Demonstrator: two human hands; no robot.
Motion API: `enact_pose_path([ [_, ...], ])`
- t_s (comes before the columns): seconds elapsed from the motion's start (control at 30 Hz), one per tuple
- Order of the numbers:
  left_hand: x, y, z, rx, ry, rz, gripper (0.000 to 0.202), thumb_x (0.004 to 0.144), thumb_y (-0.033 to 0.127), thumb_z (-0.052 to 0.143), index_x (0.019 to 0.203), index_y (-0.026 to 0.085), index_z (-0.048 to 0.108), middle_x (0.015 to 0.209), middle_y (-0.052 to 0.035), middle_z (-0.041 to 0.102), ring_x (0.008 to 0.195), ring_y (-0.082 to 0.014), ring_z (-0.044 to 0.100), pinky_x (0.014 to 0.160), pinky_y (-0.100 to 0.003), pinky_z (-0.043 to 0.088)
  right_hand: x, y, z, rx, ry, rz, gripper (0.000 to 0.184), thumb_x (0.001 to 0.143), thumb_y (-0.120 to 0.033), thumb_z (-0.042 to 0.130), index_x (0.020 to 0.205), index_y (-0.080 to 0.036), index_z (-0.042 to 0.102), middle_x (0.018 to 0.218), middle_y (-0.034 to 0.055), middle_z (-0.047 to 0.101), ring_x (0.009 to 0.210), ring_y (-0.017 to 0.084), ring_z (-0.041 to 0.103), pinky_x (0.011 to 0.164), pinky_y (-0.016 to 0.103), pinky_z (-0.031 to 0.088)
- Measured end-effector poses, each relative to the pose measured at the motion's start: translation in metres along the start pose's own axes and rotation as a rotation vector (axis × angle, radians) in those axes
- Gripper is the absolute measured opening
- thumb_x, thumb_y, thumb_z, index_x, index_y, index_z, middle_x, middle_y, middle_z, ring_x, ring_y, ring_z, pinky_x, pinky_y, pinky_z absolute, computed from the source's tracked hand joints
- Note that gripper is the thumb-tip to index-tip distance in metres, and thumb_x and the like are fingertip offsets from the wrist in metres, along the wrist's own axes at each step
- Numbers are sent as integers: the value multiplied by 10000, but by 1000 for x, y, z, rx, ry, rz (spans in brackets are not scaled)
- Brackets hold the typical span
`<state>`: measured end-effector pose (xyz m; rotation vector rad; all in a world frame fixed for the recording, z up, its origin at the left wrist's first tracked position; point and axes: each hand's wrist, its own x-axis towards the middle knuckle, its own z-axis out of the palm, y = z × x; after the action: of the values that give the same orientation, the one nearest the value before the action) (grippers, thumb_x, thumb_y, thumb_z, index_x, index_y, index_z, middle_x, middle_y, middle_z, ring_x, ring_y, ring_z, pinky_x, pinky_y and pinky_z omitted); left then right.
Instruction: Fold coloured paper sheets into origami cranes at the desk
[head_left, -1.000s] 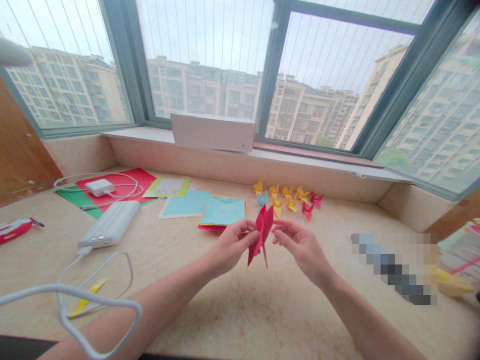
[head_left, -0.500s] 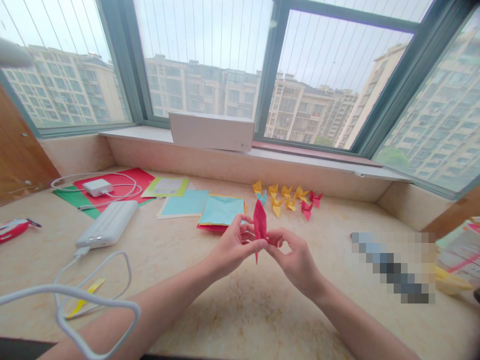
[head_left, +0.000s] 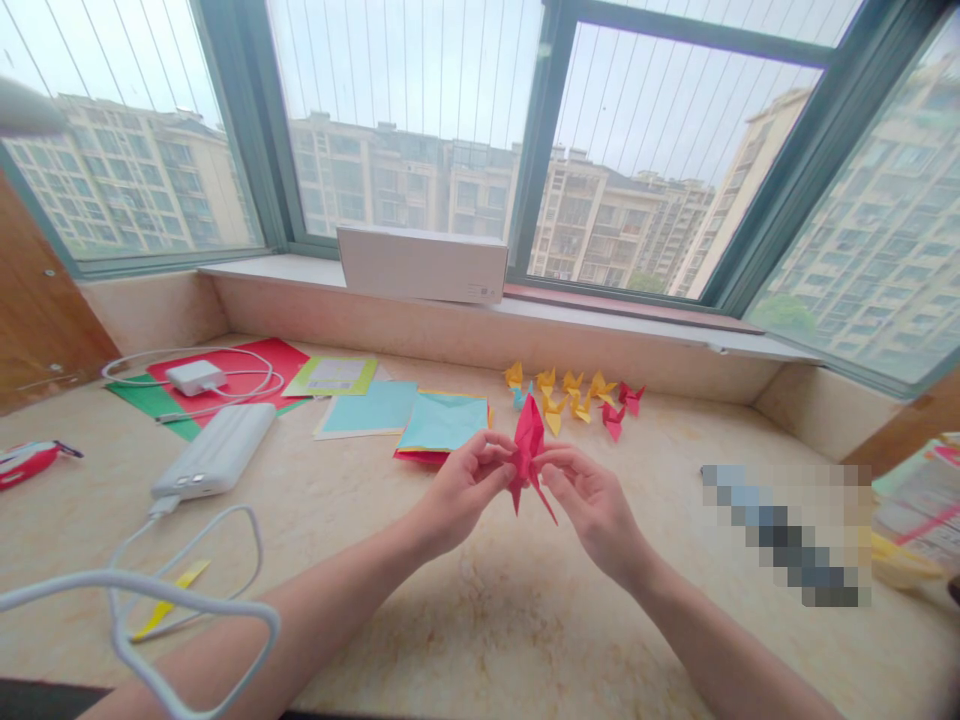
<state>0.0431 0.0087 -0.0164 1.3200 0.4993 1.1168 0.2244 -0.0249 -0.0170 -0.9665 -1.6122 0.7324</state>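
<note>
Between my two hands is a red folded-paper crane [head_left: 529, 435], held up above the tabletop with a broad pointed flap upward and two thin points hanging down. My left hand [head_left: 469, 490] pinches its left side between thumb and fingers. On the other side, my right hand [head_left: 589, 500] has its thumb and fingertips closed on the right edge of the paper. Behind the held piece stand several small finished paper cranes: yellow cranes [head_left: 581, 405], red cranes [head_left: 613, 421] and a blue crane [head_left: 520, 397], partly hidden.
Left of the cranes lie a blue-topped paper stack [head_left: 442, 422] and blue sheets [head_left: 367, 408]. Farther left are a white power bank [head_left: 217, 450], a charger [head_left: 195, 376] on red and green paper, and a looping white cable [head_left: 187, 590]. A blurred-out object [head_left: 784, 535] lies right.
The red paper has tilted and its lower end now shows two separate points spread apart. My right hand has shifted slightly right; my left hand keeps its grip.
</note>
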Motion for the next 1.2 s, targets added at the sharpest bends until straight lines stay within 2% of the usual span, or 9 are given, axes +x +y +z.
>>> enact_pose_path([
  [0.1, -4, 1, 2, 123, -21, 10, 253, 858, 360, 706, 960, 161, 588, 890, -55, 727, 844, -168, 668, 770, -281, 497, -1, 3, 3, -39, 24, -7, 145, 878, -318, 664, 990, -225, 660, 969, 51, 698, 882, 205, 658, 779, 351, 531],
  [0.2, -8, 3, 4, 232, -41, -7, 247, 868, 369, 691, 975, 165, 603, 993, -80, 723, 946, -202, 672, 835, -316, 508, -3, 4, 4, -177, 75, -60, 139, 850, -280, 691, 973, -224, 658, 909, 39, 707, 804, 191, 635, 747, 343, 519],
  [0.3, -7, 1, 3, 298, -26, -20, 248, 844, 372, 714, 952, 166, 628, 1017, -93, 720, 981, -235, 674, 853, -348, 523, -5, 4, 5, -259, 64, -120, 140, 870, -257, 659, 1007, -229, 660, 908, 42, 711, 800, 195, 630, 752, 353, 519],
  [0.5, -4, -3, 1, 367, 64, 12, 218, 855, 361, 690, 910, 152, 666, 922, -86, 720, 884, -227, 676, 787, -339, 535, -4, 3, 4, -344, 70, -150, 242, 881, -222, 625, 1123, -221, 630, 925, 43, 715, 799, 198, 645, 758, 358, 522],
  [0.7, -6, 6, 3, 514, 70, 80, 178, 896, 331, 631, 864, 163, 681, 943, -78, 687, 884, -202, 641, 779, -308, 508, 0, 4, 2, -365, 47, -112, 160, 858, -276, 671, 1001, -207, 654, 920, 50, 718, 746, 186, 640, 721, 345, 519],
  [0.87, -7, 7, 3, 680, 83, 133, 191, 894, 327, 620, 804, 171, 683, 876, -60, 626, 776, -169, 575, 675, -264, 461, -1, 5, 3, -383, 44, -113, 81, 845, -242, 643, 919, -214, 632, 861, 34, 712, 742, 186, 648, 713, 335, 518],
  [1.03, -6, 1, 4, 679, 121, 154, 151, 911, 308, 595, 847, 182, 647, 794, -28, 662, 714, -156, 590, 643, -253, 438, -4, 2, 5, -387, 48, -119, 110, 846, -246, 634, 952, -215, 628, 859, 32, 715, 742, 187, 653, 720, 339, 522],
  [1.13, -5, -1, 4, 658, 162, 180, 121, 902, 296, 600, 863, 186, 630, 821, -32, 681, 749, -165, 621, 654, -254, 452, -5, 1, 6, -321, 51, -89, 118, 881, -254, 605, 982, -215, 651, 890, 45, 732, 765, 193, 664, 729, 343, 529],
  [1.2, -5, -1, 4, 631, 185, 173, 128, 892, 308, 611, 844, 190, 614, 766, -17, 662, 687, -153, 610, 603, -239, 439, -5, 3, 8, -252, 67, -65, 118, 888, -258, 604, 979, -215, 664, 893, 51, 737, 779, 197, 669, 738, 343, 538],
])
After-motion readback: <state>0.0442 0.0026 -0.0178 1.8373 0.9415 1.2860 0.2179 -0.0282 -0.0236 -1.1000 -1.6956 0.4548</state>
